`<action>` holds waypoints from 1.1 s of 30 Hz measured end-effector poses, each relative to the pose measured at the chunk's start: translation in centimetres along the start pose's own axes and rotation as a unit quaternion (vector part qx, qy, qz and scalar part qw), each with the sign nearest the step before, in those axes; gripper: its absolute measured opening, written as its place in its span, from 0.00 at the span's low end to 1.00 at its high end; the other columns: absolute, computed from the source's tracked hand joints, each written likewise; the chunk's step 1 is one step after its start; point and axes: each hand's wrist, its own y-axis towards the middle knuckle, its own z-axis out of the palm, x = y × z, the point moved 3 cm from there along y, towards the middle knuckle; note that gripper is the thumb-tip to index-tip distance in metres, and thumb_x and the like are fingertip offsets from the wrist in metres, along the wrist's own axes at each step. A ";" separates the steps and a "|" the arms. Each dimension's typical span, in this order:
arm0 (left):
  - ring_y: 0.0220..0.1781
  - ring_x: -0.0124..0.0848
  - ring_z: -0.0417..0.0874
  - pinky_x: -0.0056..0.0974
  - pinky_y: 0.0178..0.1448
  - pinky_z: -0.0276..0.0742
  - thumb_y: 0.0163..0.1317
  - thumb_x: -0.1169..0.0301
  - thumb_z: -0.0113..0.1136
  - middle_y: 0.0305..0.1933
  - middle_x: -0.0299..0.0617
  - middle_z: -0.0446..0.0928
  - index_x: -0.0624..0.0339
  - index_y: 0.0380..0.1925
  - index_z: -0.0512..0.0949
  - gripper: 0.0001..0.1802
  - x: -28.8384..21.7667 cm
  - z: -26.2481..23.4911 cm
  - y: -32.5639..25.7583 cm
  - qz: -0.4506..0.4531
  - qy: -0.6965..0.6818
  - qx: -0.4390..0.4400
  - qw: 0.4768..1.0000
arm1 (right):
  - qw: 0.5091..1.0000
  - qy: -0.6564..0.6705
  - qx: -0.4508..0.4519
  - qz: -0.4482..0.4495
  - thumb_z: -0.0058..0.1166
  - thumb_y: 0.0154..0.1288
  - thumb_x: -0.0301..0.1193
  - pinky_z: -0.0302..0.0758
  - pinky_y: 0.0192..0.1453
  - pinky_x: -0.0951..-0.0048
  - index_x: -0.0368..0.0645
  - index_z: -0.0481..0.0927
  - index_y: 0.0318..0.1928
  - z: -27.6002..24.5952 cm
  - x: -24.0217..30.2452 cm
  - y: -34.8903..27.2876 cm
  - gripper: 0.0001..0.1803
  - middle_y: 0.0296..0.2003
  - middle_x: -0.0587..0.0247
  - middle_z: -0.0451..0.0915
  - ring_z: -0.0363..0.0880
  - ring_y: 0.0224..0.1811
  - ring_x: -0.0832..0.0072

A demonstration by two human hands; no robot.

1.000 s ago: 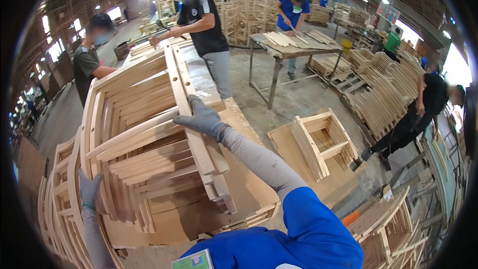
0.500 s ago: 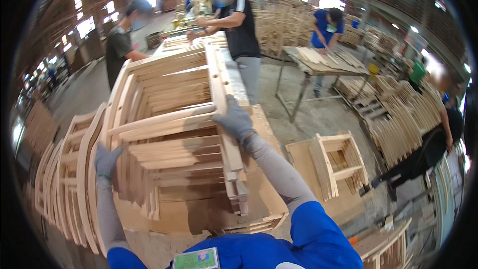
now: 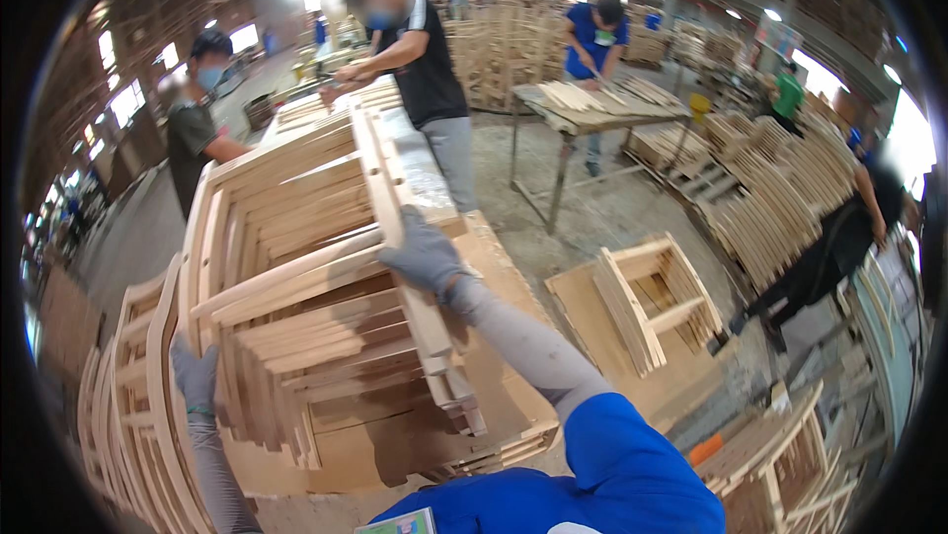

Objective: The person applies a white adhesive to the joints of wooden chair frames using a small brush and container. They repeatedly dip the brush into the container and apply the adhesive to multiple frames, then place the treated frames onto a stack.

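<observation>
In front of me lies a stack of pale wooden frames (image 3: 296, 282), each with two long side rails and crosspieces between them. My right hand (image 3: 425, 252), in a grey glove, grips the right side rail of the top frame near a crosspiece. At the lower left, my gloved left hand (image 3: 196, 374) is closed round the left side rail, partly hidden behind it. Both forearms wear grey sleeves. A sheet of brown board (image 3: 513, 336) lies under the stack.
More curved frames (image 3: 148, 376) lean at the left. Two people (image 3: 425, 70) (image 3: 202, 124) stand beyond the stack. A worktable (image 3: 607, 114) with a person (image 3: 595, 35) behind it is farther right. Another small frame stack (image 3: 657, 307) sits on board at right, near piled slats (image 3: 760, 223).
The whole view has shifted, so the stack and hands appear farther left. Both hands keep their places on the side rails. The person at the far left has turned more this way.
</observation>
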 end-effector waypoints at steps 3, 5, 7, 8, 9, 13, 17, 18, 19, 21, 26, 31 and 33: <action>0.61 0.44 0.68 0.39 0.65 0.62 0.54 0.71 0.60 0.58 0.53 0.69 0.67 0.53 0.71 0.25 -4.0 -0.9 -5.3 0.279 -0.112 -0.056 0.952 | 0.996 -0.039 -0.005 -0.085 0.52 0.53 0.54 0.60 0.66 0.65 0.27 0.49 0.66 1.1 -0.5 -0.2 0.52 0.63 0.37 0.59 0.60 0.65 0.50; 0.58 0.42 0.71 0.39 0.63 0.64 0.55 0.75 0.59 0.58 0.50 0.69 0.67 0.36 0.77 0.09 -13.9 -4.3 -9.2 0.121 -0.532 0.306 0.780 | 0.999 -0.001 -0.030 -0.039 0.59 0.50 0.53 0.61 0.65 0.63 0.28 0.53 0.65 -0.5 -3.3 -0.2 0.53 0.62 0.36 0.60 0.63 0.63 0.50; 0.64 0.44 0.65 0.47 0.69 0.54 0.57 0.77 0.56 0.59 0.55 0.68 0.65 0.35 0.81 0.07 -15.7 -7.7 -11.8 0.346 -0.621 0.408 0.573 | 0.999 -0.043 -0.015 -0.017 0.60 0.50 0.48 0.64 0.62 0.64 0.30 0.56 0.64 -1.3 -1.1 -0.7 0.48 0.57 0.39 0.67 0.68 0.60 0.53; 0.66 0.44 0.62 0.49 0.70 0.52 0.58 0.76 0.57 0.59 0.56 0.68 0.64 0.39 0.80 0.09 -16.3 -9.6 -12.7 0.380 -0.640 0.415 0.524 | 0.998 -0.047 -0.025 -0.026 0.60 0.51 0.47 0.65 0.61 0.64 0.33 0.58 0.63 -1.1 -1.0 -0.7 0.46 0.55 0.42 0.70 0.70 0.58 0.54; 0.68 0.44 0.59 0.50 0.71 0.50 0.59 0.74 0.57 0.60 0.57 0.67 0.63 0.42 0.79 0.11 -16.8 -11.4 -13.6 0.415 -0.654 0.423 0.470 | 0.999 -0.036 -0.013 -0.027 0.60 0.50 0.46 0.66 0.60 0.65 0.34 0.59 0.63 -0.8 -0.5 -0.6 0.44 0.54 0.44 0.72 0.71 0.57 0.57; 0.64 0.41 0.63 0.47 0.66 0.56 0.57 0.69 0.63 0.58 0.53 0.69 0.64 0.42 0.78 0.15 -15.0 -14.0 -13.2 0.427 -0.665 0.451 0.414 | 0.999 0.029 0.005 -0.026 0.63 0.48 0.42 0.67 0.57 0.70 0.41 0.64 0.61 0.0 1.0 -0.6 0.40 0.48 0.55 0.76 0.75 0.51 0.66; 0.68 0.43 0.57 0.50 0.68 0.48 0.58 0.71 0.61 0.62 0.55 0.64 0.64 0.41 0.80 0.12 -10.6 -14.6 -11.3 0.402 -0.699 0.495 0.323 | 0.996 0.053 0.018 -0.062 0.62 0.53 0.36 0.72 0.51 0.74 0.36 0.65 0.58 0.3 1.2 -0.6 0.33 0.43 0.57 0.78 0.76 0.44 0.73; 0.70 0.44 0.55 0.51 0.69 0.46 0.58 0.71 0.61 0.63 0.56 0.63 0.64 0.41 0.80 0.12 -9.4 -14.7 -10.6 0.407 -0.700 0.497 0.310 | 0.993 0.095 0.028 -0.061 0.61 0.54 0.34 0.71 0.52 0.74 0.34 0.65 0.57 1.0 2.0 -0.5 0.33 0.44 0.57 0.77 0.76 0.45 0.73; 0.69 0.45 0.56 0.51 0.68 0.46 0.58 0.72 0.61 0.63 0.56 0.63 0.64 0.41 0.80 0.12 -8.6 -14.7 -9.9 0.437 -0.705 0.478 0.290 | 0.994 0.092 0.027 -0.050 0.61 0.54 0.34 0.71 0.52 0.74 0.34 0.65 0.57 0.9 2.1 -0.5 0.32 0.45 0.57 0.77 0.75 0.46 0.74; 0.69 0.46 0.57 0.53 0.68 0.47 0.58 0.72 0.60 0.63 0.57 0.63 0.64 0.42 0.80 0.12 -6.8 -14.9 -8.6 0.472 -0.714 0.454 0.248 | 0.995 0.089 0.017 -0.029 0.61 0.54 0.34 0.70 0.53 0.74 0.34 0.65 0.57 0.8 1.9 -0.9 0.32 0.47 0.57 0.76 0.75 0.47 0.74; 0.68 0.49 0.57 0.57 0.67 0.46 0.58 0.70 0.61 0.63 0.58 0.64 0.63 0.41 0.80 0.12 -2.6 -15.9 -6.8 0.496 -0.715 0.451 0.199 | 0.992 -0.117 -0.040 0.014 0.55 0.55 0.44 0.67 0.59 0.65 0.33 0.65 0.58 0.7 2.6 -1.7 0.36 0.51 0.42 0.73 0.72 0.55 0.55; 0.67 0.48 0.59 0.57 0.68 0.46 0.58 0.68 0.60 0.60 0.54 0.67 0.59 0.35 0.81 0.08 -0.3 -16.1 -5.9 0.521 -0.731 0.403 0.177 | 0.977 -0.197 -0.064 0.044 0.55 0.55 0.47 0.66 0.60 0.63 0.32 0.66 0.57 1.6 3.8 -2.3 0.37 0.53 0.40 0.72 0.70 0.57 0.52; 0.67 0.47 0.59 0.57 0.68 0.46 0.59 0.67 0.60 0.59 0.53 0.68 0.58 0.33 0.80 0.07 0.4 -16.6 -5.4 0.553 -0.713 0.387 0.189 | 0.970 -0.225 -0.082 0.046 0.54 0.55 0.49 0.65 0.60 0.61 0.32 0.67 0.57 1.3 3.9 -2.4 0.38 0.53 0.39 0.72 0.70 0.57 0.51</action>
